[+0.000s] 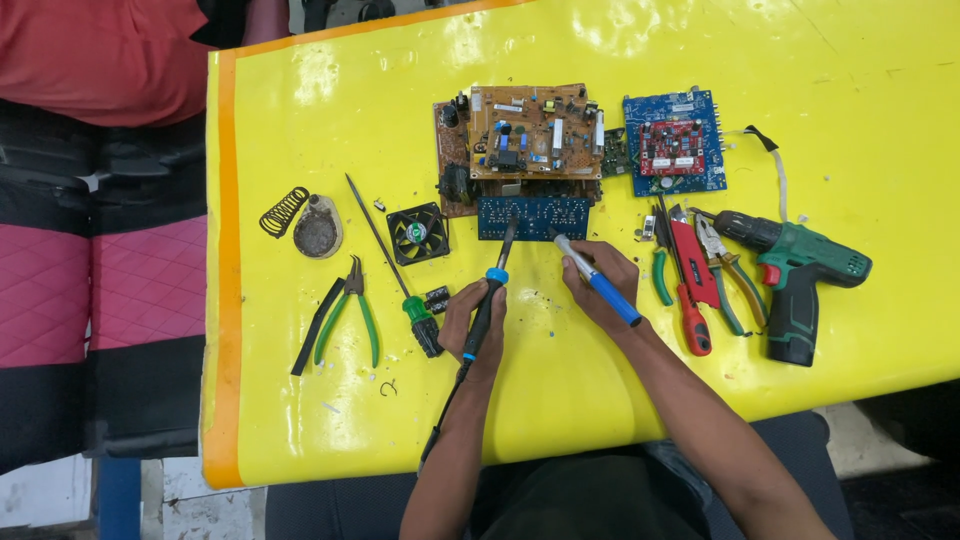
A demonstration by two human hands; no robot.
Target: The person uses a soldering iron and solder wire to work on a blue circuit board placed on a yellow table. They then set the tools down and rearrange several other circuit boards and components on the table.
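My left hand (470, 322) grips a black and blue soldering iron (487, 305), its tip resting on a small dark blue circuit board (533, 216). My right hand (598, 285) holds a blue and grey desoldering pump (597, 279), its nozzle touching the same board's lower edge. Behind that board lies a stack of brown circuit boards (525, 135) with many components.
On the yellow table (300, 120) lie a blue and red board (673, 145), a green drill (795, 272), red and green pliers (690, 285), a green screwdriver (395, 270), green-handled pliers (350, 310), a small fan (418, 233), a coil spring (283, 211) and a sponge holder (318, 230).
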